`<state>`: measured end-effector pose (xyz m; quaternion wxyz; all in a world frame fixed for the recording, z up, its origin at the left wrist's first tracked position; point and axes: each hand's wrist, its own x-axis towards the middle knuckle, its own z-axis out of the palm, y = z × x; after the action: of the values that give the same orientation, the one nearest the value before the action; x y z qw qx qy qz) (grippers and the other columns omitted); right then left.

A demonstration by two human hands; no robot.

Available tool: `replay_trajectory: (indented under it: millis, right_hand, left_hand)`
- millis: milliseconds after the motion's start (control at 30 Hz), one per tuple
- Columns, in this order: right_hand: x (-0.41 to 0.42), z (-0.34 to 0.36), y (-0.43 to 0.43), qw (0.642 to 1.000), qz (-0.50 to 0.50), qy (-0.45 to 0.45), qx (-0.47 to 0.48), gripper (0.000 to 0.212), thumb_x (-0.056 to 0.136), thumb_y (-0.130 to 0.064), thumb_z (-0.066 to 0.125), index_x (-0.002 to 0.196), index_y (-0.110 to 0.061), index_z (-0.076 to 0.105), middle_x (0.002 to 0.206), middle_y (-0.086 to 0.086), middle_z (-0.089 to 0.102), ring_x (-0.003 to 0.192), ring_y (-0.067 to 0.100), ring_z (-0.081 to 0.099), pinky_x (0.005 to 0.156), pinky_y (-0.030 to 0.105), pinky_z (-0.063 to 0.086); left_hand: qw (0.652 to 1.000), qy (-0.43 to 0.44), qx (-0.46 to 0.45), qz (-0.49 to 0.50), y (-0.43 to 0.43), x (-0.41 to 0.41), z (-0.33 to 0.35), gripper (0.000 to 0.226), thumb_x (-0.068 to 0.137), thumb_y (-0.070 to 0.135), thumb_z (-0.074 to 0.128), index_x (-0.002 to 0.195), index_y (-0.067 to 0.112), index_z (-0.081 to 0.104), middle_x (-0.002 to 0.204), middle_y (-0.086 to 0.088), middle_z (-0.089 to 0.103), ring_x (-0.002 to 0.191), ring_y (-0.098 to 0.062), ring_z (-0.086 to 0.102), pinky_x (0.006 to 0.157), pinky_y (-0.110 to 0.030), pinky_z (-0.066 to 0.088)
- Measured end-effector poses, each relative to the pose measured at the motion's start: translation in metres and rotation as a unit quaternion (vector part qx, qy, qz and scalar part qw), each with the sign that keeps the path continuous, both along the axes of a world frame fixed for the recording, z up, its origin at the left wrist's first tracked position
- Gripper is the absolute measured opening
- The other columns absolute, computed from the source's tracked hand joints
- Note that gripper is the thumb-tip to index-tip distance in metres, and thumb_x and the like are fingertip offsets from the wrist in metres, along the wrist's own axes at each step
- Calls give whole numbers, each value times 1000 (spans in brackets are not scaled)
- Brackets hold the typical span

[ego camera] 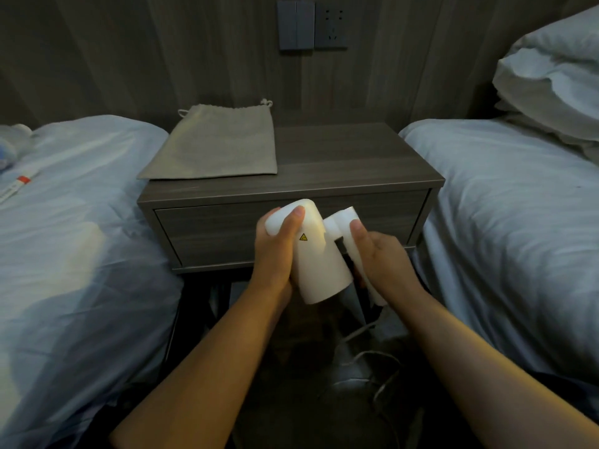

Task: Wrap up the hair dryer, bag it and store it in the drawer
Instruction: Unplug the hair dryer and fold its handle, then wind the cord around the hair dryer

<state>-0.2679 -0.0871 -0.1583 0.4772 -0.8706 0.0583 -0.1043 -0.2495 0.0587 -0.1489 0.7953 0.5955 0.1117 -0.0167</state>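
Note:
I hold a white hair dryer [316, 257] in front of the nightstand's shut drawer [227, 231]. My left hand [275, 251] grips its barrel, thumb on top. My right hand [379, 254] holds the folding handle, which is bent toward the barrel. The dryer's white cord [363, 354] hangs loose below my hands and trails toward the floor. A flat grey drawstring bag [214, 144] lies on the left part of the nightstand top [350, 157].
Beds with white bedding flank the nightstand, one on the left [74, 238] and one on the right [512, 228], with pillows [557, 76] at upper right. A switch and socket panel [312, 25] is on the wall above. The floor below is dark.

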Motion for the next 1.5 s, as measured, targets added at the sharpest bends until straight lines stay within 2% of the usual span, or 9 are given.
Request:
replay_trajectory:
  millis: [167,400,667,833,1000,1133,1200,1300,1500]
  right_hand:
    - [3,14,-26,993,-9,-36,-115,53,89,-58,36,55,-18,43,55,2,49,57,23,50,55,33,37]
    - [-2,35,-39,942,29,-54,-329,50,83,-66,36,73,-19,50,79,10,65,80,34,59,65,39,43]
    - [-9,39,-28,925,89,-60,-365,56,78,-70,37,86,-19,58,79,4,66,77,26,60,70,40,48]
    - [-8,42,-27,958,76,-111,-254,36,80,-56,50,86,-23,62,81,-2,68,76,13,62,72,33,49]
    - [-1,37,-41,987,35,-128,-94,24,91,-29,53,110,-19,62,96,-8,62,84,-1,57,66,-3,36]
    - [8,21,-49,996,38,-53,59,44,91,-30,52,133,-22,42,107,-9,56,97,12,56,79,15,47]
    - [9,21,-47,989,38,-54,131,44,93,-23,51,135,-20,39,105,-2,56,80,9,61,69,17,51]
    - [11,25,-44,986,18,-126,108,33,92,-12,53,125,-16,49,86,-1,60,56,1,57,53,15,48]
    - [17,19,-35,977,-1,-191,95,28,92,-4,46,107,-26,54,68,2,57,52,1,53,53,20,44]
  left_hand:
    - [964,-129,201,-116,10,6,12,51,86,28,61,133,29,41,110,13,47,98,-9,53,76,-27,52]
    - [795,-205,484,-303,23,6,23,91,66,37,79,141,38,27,139,7,36,115,-12,44,94,-35,46]
    - [669,-192,598,-397,32,6,28,81,61,42,81,131,40,39,126,5,47,114,-17,48,96,-39,45]
    - [710,-224,568,-349,42,9,30,72,60,45,81,123,39,47,114,9,51,103,-10,50,85,-30,46]
    - [816,-165,434,-343,50,14,22,54,62,27,84,111,29,60,105,10,60,97,-9,57,77,-26,51]
    - [853,-118,368,-351,52,19,16,50,65,21,83,109,26,61,105,4,62,98,-14,59,79,-31,53]
    - [871,-105,331,-348,54,21,16,50,63,20,83,108,23,64,102,1,65,96,-16,62,75,-27,52]
    - [889,-81,272,-358,56,21,19,56,52,32,80,106,21,66,101,-2,67,93,-16,64,71,-25,51]
    - [927,-14,151,-344,54,20,19,60,44,33,76,103,22,67,104,-10,66,96,-27,61,88,-45,44]
